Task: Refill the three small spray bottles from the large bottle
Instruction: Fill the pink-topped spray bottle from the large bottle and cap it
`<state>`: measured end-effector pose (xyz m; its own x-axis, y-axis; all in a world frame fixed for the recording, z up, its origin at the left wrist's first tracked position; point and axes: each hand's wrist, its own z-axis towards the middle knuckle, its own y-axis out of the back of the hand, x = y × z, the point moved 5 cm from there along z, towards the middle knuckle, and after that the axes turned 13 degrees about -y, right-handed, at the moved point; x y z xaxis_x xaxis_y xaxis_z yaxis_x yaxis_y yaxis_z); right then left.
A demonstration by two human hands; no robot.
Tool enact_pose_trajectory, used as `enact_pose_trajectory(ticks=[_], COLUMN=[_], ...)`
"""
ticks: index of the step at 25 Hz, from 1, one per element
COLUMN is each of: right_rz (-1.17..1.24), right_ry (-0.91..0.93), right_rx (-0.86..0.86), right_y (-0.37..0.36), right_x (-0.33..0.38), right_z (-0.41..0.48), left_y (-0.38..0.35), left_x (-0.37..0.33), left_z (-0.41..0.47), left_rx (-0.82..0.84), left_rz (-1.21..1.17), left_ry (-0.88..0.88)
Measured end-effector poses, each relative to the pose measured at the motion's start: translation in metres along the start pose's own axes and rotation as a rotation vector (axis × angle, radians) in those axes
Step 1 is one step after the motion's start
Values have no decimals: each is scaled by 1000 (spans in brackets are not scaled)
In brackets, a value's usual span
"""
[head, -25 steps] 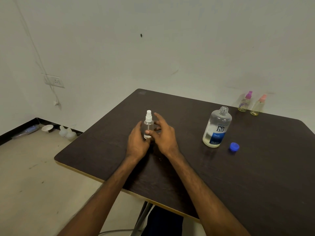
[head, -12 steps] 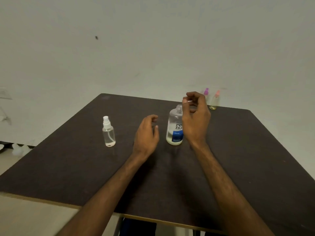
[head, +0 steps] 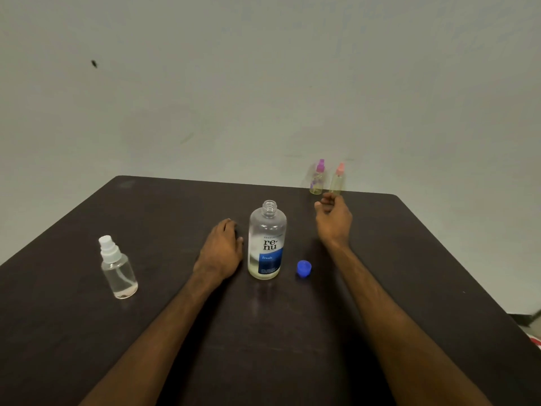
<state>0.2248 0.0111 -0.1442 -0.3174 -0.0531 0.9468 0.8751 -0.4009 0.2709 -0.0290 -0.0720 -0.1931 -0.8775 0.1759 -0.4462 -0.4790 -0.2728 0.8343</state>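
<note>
Three small spray bottles are stood on the table (head: 409,259): the white-capped bottle (head: 118,268) at the left, the purple-capped bottle (head: 317,178) and the pink-capped bottle (head: 337,180) together at the far edge. The uncapped large bottle (head: 267,241) is placed mid-table, its blue cap (head: 304,268) laid just to its right. The left hand (head: 221,250) is rested beside it, fingers relaxed and empty; the right hand (head: 333,219) is held near the far pair, fingers loosely curled on nothing.

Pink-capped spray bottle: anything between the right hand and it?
Nothing visible. The right hand hovers right in front of the pink-capped bottle; the purple-capped bottle stands beside it to the left, and the large bottle and blue cap sit nearer the person.
</note>
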Motion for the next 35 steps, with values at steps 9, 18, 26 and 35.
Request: enact_pose_trajectory(ticks=[9,18,26,35], right_rz=[-207,-213,-375,-381], right_ry=[-62,-138,-106,44], right_rx=[57,39,-51,117], right_y=[-52,-84,-98,-37], right_x=[0,-4,-6,-15], right_z=[84,120,119,31], left_y=[-8,-8,-6,4], left_x=[6,4,4,-3], left_z=[6,6,5,-3], left_rx=[1,-36,-59,-43], left_rz=[-37,-46,-46,-102], left_ry=[-31,-27,-25,4])
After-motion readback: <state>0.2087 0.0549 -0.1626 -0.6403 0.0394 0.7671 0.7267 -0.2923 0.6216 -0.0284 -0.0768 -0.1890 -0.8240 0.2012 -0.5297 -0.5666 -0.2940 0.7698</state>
